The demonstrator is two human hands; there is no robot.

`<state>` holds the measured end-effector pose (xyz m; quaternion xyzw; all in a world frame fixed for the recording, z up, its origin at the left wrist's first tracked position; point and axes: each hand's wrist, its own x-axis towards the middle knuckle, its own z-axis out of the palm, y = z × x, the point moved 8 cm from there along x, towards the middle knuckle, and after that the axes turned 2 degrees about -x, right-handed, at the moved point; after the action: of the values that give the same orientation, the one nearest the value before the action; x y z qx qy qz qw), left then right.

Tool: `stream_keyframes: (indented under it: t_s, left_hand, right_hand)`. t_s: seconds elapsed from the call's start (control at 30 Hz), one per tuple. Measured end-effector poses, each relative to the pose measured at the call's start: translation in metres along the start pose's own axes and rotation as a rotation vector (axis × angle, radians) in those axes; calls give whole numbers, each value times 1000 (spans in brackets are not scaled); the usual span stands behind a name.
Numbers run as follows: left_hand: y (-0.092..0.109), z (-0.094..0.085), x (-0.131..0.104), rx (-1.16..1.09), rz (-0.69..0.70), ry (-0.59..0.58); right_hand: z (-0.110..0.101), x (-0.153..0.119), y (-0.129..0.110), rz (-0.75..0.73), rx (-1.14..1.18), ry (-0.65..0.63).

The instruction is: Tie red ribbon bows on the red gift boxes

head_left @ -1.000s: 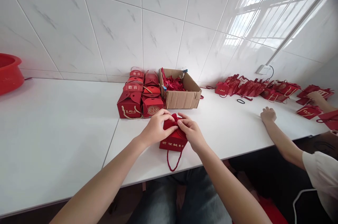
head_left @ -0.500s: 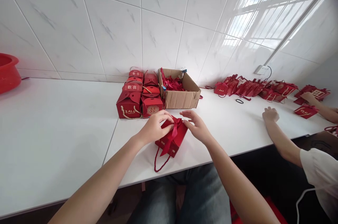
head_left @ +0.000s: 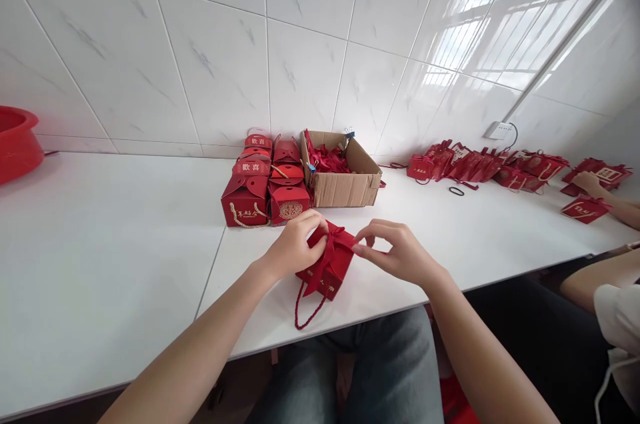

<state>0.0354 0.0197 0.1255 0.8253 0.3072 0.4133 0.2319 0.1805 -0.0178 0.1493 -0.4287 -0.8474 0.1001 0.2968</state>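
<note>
A small red gift box [head_left: 327, 285] sits on the white table close to its front edge, with a twisted red cord handle [head_left: 301, 317] hanging toward me. Across the box top lies a red ribbon [head_left: 331, 254] tied in a bow. My left hand [head_left: 299, 243] pinches the bow's left side, its fingertips over the box. On the other side, my right hand [head_left: 393, 249] grips the ribbon's right loop or end between thumb and fingers, just off the box's right edge.
Several red gift boxes [head_left: 244, 201] stand stacked behind. Beside them is a cardboard box [head_left: 345, 191] holding red ribbons [head_left: 327, 159]. A red basin [head_left: 20, 144] stands far left. More red boxes [head_left: 473, 164], a black loop [head_left: 456, 191] and a co-worker's hand [head_left: 587, 183] are at right.
My right hand has moved right and closed on the ribbon, drawing it out to the right. My left hand stays at the bow. A co-worker's arm has withdrawn from the table at right.
</note>
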Motion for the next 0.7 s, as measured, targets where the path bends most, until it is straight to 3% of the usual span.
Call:
stream_keyframes:
  t_s: [0.1, 0.23, 0.33, 0.43, 0.57, 0.7]
  left_hand:
    - [1, 1, 1, -25, -1, -8]
    - [-3, 4, 2, -61, -40, -76]
    - [-7, 4, 3, -83, -80, -106]
    - [-7, 0, 4, -85, -92, -90]
    - [-3, -2, 4, -98, -80, -89]
    - [-4, -1, 4, -114, -80, -90]
  right_hand:
    - [7, 7, 4, 153, 46, 63]
    - [35, 18, 4, 239, 49, -28]
    - [38, 19, 7, 274, 35, -52]
    - [32, 18, 9, 250, 33, -60]
    - [18, 24, 8, 163, 88, 59]
    - [30, 33, 7, 132, 199, -22]
